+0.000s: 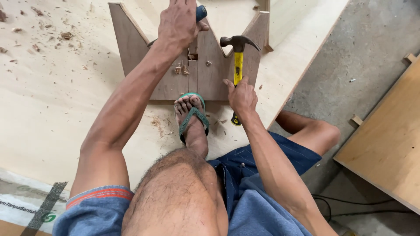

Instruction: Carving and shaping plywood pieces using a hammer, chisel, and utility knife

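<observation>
Our left hand (178,22) hides most of the blue-handled tool (201,12), whose tip we cannot see. At twelve o'clock the frame's edge cuts off the plywood piece (175,83). Our right hand (241,97) covers the middle of the hammer (237,48) handle.

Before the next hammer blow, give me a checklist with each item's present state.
1. Left hand wrapped around the blue-handled chisel: ok.
2. Right hand closed on the yellow-handled claw hammer: ok.
3. Foot in the green sandal at the near edge of the brown wooden piece; whether it presses is unclear: cannot tell.
4. Chisel tip seated in the chipped notch: cannot tell, the hand hides it.
5. Toes well back from the notch: ok.
</observation>
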